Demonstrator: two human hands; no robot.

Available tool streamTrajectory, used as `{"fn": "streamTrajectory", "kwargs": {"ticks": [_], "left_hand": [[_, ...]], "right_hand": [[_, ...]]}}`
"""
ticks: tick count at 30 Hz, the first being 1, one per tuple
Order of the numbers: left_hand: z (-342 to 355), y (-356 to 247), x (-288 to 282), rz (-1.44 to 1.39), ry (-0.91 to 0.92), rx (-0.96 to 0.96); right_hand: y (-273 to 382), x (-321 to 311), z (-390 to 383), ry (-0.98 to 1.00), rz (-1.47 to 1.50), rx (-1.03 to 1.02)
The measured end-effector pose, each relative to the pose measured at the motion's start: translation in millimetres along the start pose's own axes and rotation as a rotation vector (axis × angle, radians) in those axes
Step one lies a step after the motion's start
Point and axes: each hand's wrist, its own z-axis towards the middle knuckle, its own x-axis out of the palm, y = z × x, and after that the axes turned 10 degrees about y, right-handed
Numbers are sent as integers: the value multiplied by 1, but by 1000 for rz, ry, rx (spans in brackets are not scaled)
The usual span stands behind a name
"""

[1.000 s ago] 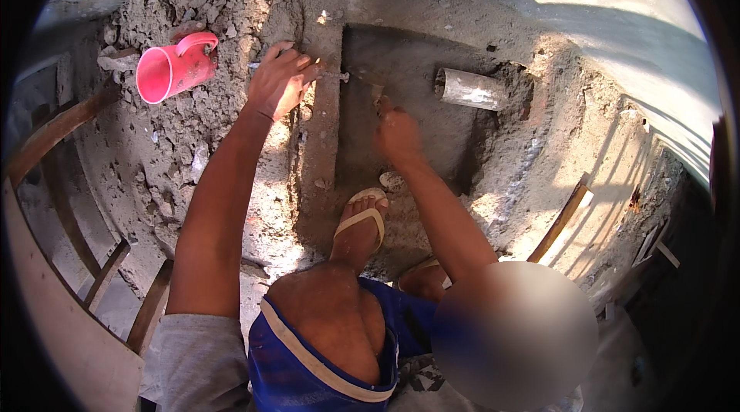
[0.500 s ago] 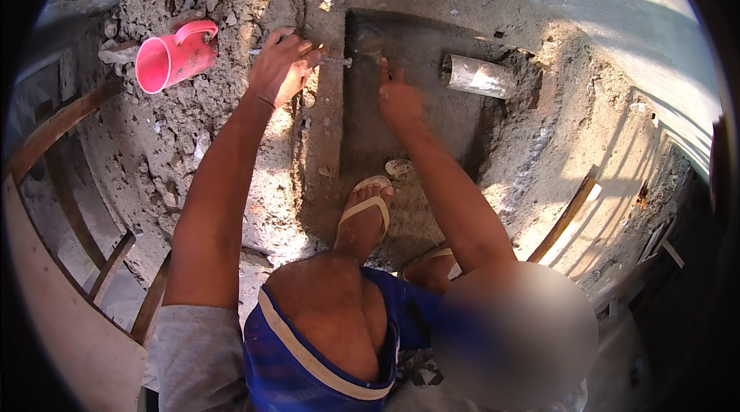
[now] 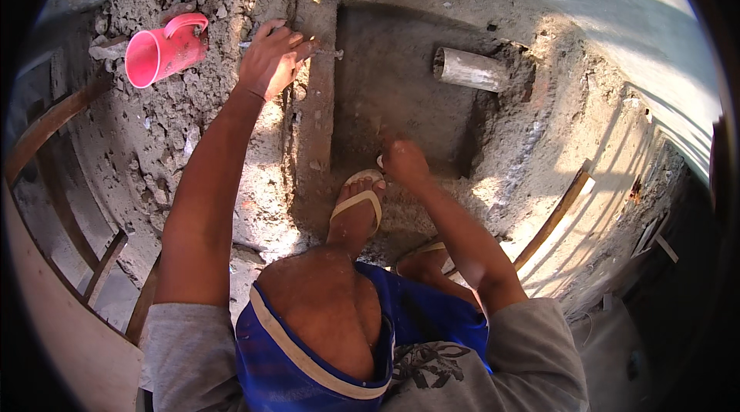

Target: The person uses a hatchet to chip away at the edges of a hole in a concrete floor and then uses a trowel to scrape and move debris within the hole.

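My left hand (image 3: 270, 63) rests at the left rim of a square mortar-lined pit (image 3: 393, 42), fingers curled over a thin, pale rod-like piece (image 3: 334, 53) lying crosswise on the rim. My right hand (image 3: 402, 159) is closed, low in the pit near its near edge, around a small tool that is blurred and mostly hidden. A pale, mortar-stained pipe (image 3: 470, 70) projects into the pit from the right. My left sandalled foot (image 3: 354, 208) is planted just below the pit.
Rough rubble and mortar (image 3: 154, 150) cover the ground at left, where a pink mug (image 3: 164, 53) lies on its side. Curved wooden rails (image 3: 58, 128) line the left edge. A wooden stick (image 3: 551, 219) lies at right, beside a plastered wall (image 3: 632, 19) along the upper right.
My right hand has swept from the far part of the pit down toward its near edge. My left hand stays on the rim as the view shifts slightly.
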Motion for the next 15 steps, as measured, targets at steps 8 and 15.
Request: {"fn": "streamTrajectory", "kwargs": {"ticks": [8,15], "left_hand": [[8,1,12,28,-68,33],[0,2,-5,20,-32,-28]], "right_hand": [[-6,-5,65,-302,179,177],[15,-4,29,-306,203,200]]}}
